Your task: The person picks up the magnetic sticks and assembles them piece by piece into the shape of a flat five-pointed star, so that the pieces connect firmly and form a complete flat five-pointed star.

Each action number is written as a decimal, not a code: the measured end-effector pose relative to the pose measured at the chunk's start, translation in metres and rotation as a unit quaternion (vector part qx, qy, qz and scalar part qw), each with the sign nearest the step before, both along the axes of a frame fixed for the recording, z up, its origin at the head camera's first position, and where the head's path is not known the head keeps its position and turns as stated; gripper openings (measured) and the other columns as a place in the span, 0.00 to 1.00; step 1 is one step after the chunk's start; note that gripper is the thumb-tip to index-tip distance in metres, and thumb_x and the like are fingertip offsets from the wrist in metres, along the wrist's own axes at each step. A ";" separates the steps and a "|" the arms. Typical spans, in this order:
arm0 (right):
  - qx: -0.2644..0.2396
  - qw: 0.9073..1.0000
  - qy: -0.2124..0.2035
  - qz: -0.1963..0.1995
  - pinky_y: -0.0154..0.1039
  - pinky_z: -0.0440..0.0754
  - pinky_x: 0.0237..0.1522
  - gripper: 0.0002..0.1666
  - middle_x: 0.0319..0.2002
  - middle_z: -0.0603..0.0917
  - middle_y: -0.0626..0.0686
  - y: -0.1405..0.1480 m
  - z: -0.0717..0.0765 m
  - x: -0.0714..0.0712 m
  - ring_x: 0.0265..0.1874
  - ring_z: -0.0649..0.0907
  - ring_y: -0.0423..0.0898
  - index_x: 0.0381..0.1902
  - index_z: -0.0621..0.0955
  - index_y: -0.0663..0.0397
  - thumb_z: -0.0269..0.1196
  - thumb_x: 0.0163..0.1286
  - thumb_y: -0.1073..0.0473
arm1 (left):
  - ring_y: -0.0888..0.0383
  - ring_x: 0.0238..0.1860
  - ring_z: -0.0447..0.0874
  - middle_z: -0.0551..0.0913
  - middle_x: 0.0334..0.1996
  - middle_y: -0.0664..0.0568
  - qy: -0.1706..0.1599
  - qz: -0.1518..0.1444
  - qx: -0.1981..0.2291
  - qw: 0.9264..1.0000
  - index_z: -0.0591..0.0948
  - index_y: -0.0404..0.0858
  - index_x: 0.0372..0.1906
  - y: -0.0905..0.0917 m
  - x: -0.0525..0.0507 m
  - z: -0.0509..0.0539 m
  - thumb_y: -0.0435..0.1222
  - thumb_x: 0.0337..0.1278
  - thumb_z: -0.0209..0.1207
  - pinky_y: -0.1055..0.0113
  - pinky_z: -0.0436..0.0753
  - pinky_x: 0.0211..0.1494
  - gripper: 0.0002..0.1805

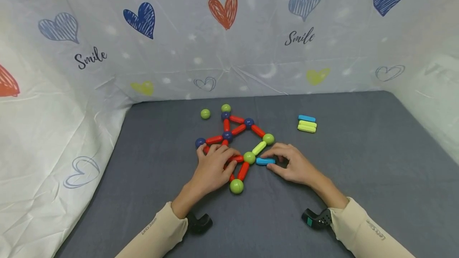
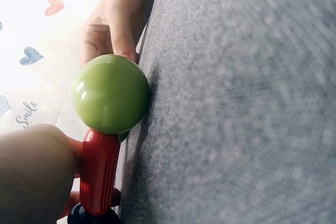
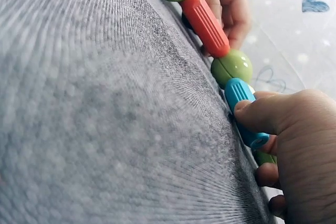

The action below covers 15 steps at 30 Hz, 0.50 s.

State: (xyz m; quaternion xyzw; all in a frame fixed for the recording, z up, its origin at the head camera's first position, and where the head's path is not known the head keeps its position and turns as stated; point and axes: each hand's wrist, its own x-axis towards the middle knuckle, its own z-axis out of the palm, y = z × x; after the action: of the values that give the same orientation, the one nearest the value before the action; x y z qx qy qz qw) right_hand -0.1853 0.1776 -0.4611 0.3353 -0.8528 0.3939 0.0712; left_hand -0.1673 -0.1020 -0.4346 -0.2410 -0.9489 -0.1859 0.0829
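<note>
On the grey cloth lies a flat figure of red sticks [image 1: 243, 171] joined by green balls [image 1: 236, 186] and dark blue balls [image 1: 249, 122]. My left hand [image 1: 214, 167] holds the figure on its near left side, thumb and fingers bent around the sticks there; it covers part of them. Between thumb and fingers, my right hand [image 1: 295, 164] pinches a blue stick [image 1: 265, 161]. That stick's end meets a green ball [image 3: 232, 68], seen close in the right wrist view. A yellow-green stick [image 1: 259, 147] joins this ball to another green ball [image 1: 268, 139].
One loose green ball [image 1: 205, 114] lies at the back left, beside the figure. Toward the back right sit a blue stick [image 1: 306, 118] and two yellow-green sticks [image 1: 307, 126] side by side. A white curtain [image 1: 179, 63] with printed hearts hangs behind the table.
</note>
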 end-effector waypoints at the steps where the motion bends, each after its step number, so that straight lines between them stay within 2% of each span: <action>1: -0.001 1.000 -0.001 0.000 0.37 0.65 0.38 0.18 0.39 0.84 0.39 0.000 0.000 0.000 0.28 0.71 0.36 0.50 0.87 0.39 0.73 0.63 0.61 | 0.51 0.56 0.77 0.86 0.47 0.58 0.002 0.000 -0.001 1.000 0.85 0.53 0.52 0.000 0.000 0.000 0.42 0.70 0.60 0.31 0.50 0.70 0.10; 7: -0.010 1.000 -0.002 -0.002 0.37 0.64 0.38 0.18 0.40 0.85 0.40 0.000 0.001 -0.002 0.28 0.71 0.37 0.49 0.87 0.39 0.73 0.63 0.62 | 0.50 0.55 0.77 0.86 0.46 0.58 0.009 -0.001 0.002 1.000 0.85 0.53 0.51 0.000 -0.002 0.001 0.41 0.71 0.59 0.30 0.50 0.70 0.10; 15: -0.018 1.000 -0.004 0.006 0.38 0.65 0.39 0.18 0.41 0.86 0.41 -0.001 -0.004 0.000 0.28 0.71 0.36 0.50 0.87 0.41 0.73 0.63 0.62 | 0.51 0.54 0.77 0.86 0.46 0.59 0.000 0.000 -0.004 1.000 0.85 0.53 0.51 0.000 0.000 0.000 0.41 0.70 0.60 0.30 0.50 0.70 0.09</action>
State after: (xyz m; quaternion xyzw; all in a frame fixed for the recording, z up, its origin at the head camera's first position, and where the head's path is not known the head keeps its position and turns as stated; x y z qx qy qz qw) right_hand -0.1857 0.1769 -0.4648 0.3377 -0.8435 0.4114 0.0716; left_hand -0.1670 -0.1018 -0.4343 -0.2416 -0.9497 -0.1818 0.0821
